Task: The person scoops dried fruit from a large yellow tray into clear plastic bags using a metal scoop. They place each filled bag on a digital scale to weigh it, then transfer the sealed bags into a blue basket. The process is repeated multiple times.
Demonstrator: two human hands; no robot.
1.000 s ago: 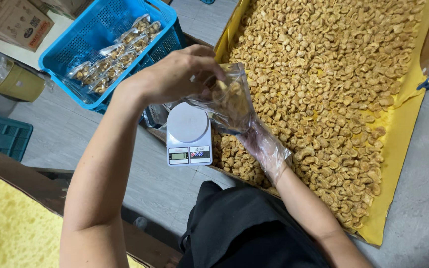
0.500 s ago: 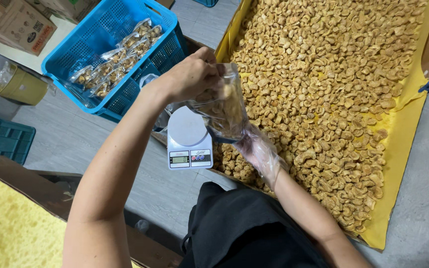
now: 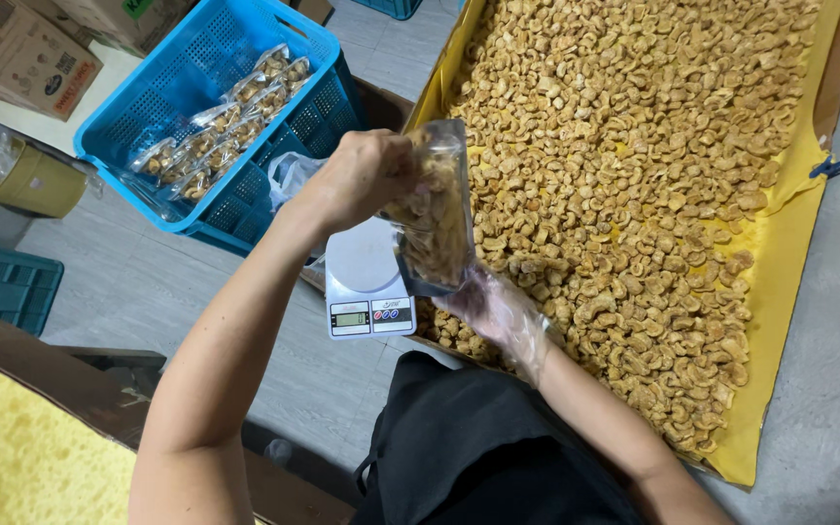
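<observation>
My left hand (image 3: 362, 175) grips the top of a clear plastic bag (image 3: 435, 219) partly filled with tan nut pieces, holding it upright above the right edge of a small white kitchen scale (image 3: 362, 277). My right hand (image 3: 493, 311), in a thin clear glove, is under the bag's bottom, touching it. A big heap of the same nut pieces (image 3: 624, 165) covers a yellow sheet (image 3: 780, 262) just to the right of the bag.
A blue plastic crate (image 3: 196, 107) at the upper left holds several filled clear bags (image 3: 221, 126). A cardboard box (image 3: 17, 49) and a yellowish tub (image 3: 26, 180) stand at the far left, a dark teal crate (image 3: 2, 287) below them. Grey floor lies around.
The bag has been raised more upright and shifted slightly right, off the scale's plate. My right hand stays beneath it.
</observation>
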